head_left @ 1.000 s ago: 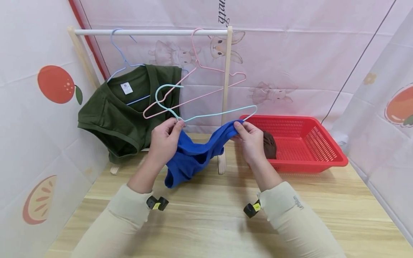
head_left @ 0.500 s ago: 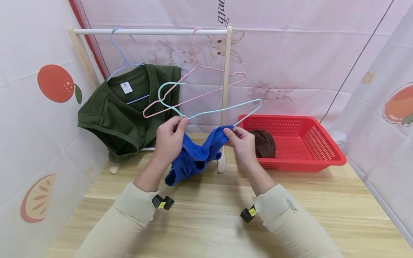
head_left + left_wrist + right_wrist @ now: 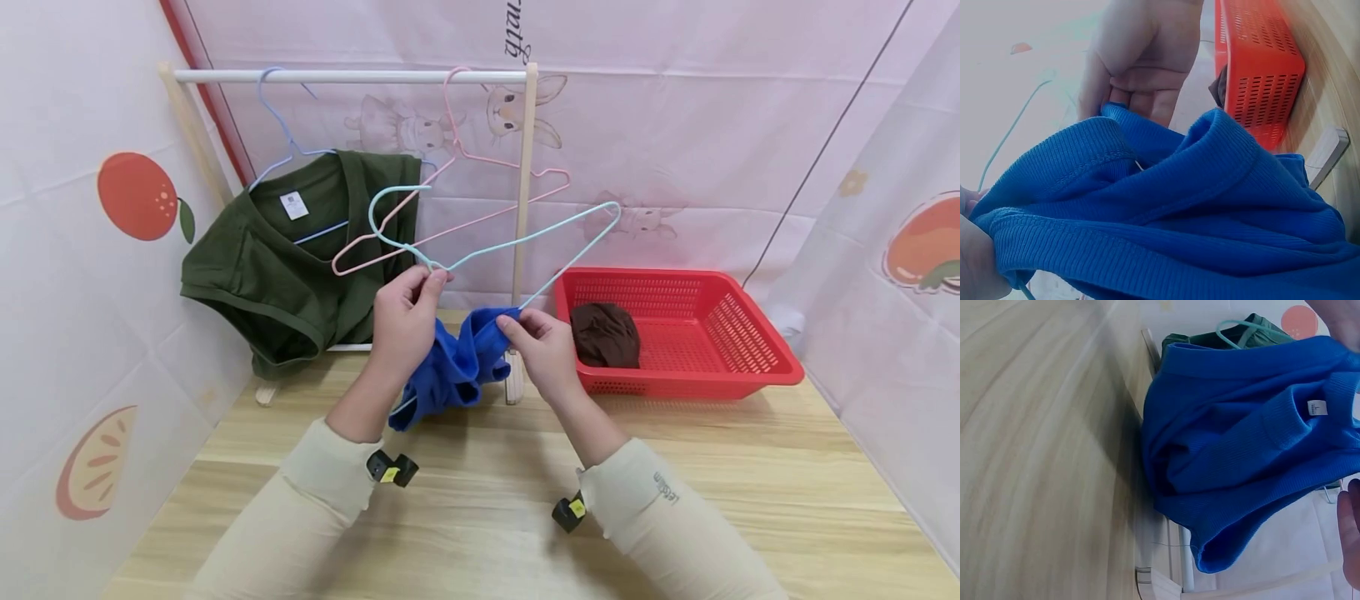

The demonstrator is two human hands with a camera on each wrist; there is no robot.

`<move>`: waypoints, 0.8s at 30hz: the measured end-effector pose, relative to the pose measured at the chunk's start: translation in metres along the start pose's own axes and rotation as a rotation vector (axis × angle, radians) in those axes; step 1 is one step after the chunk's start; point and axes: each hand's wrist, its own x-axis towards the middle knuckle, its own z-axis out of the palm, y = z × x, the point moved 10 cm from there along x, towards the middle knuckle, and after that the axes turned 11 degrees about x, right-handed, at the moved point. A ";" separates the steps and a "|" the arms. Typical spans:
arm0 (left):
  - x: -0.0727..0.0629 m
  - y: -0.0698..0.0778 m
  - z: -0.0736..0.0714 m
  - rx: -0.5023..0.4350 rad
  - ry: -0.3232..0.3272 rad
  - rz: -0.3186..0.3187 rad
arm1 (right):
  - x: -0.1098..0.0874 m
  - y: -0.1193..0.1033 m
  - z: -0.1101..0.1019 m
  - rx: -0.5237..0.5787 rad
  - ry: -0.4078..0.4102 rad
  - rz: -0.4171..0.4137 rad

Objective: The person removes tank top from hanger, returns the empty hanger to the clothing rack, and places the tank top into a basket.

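My left hand (image 3: 405,321) pinches the neck of a light teal clothes hanger (image 3: 517,242) together with a blue ribbed tank top (image 3: 450,375). The top hangs bunched below, close over the table. Between thumb and fingers, my right hand (image 3: 547,346) grips the top's other shoulder edge, partway along the hanger's lower bar. The hanger's right end sticks out bare and tilts upward. Its left part is mostly hidden by the cloth. In the left wrist view the tank top (image 3: 1179,181) shows folded ribbed edges; a white label (image 3: 1317,408) appears inside it in the right wrist view.
Behind my hands stands a clothes rack (image 3: 352,76) with a dark green top (image 3: 300,250) on a blue hanger (image 3: 279,117) and a bare pink hanger (image 3: 453,108). To the right, a red basket (image 3: 712,383) contains brown cloth (image 3: 603,333). Patterned sheets surround the wooden table (image 3: 480,517).
My right hand has moved left and down with the tank top's edge, baring more of the hanger's right end, which has risen. My left hand has shifted slightly right.
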 end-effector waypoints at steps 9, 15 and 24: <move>0.003 0.002 0.004 -0.038 0.039 0.003 | -0.015 0.004 0.023 0.002 -0.128 0.029; 0.006 0.008 0.005 -0.054 0.057 0.030 | -0.024 0.014 0.038 -0.032 -0.253 0.076; 0.007 0.012 0.006 -0.067 0.089 0.023 | -0.032 0.025 0.046 -0.131 -0.310 0.086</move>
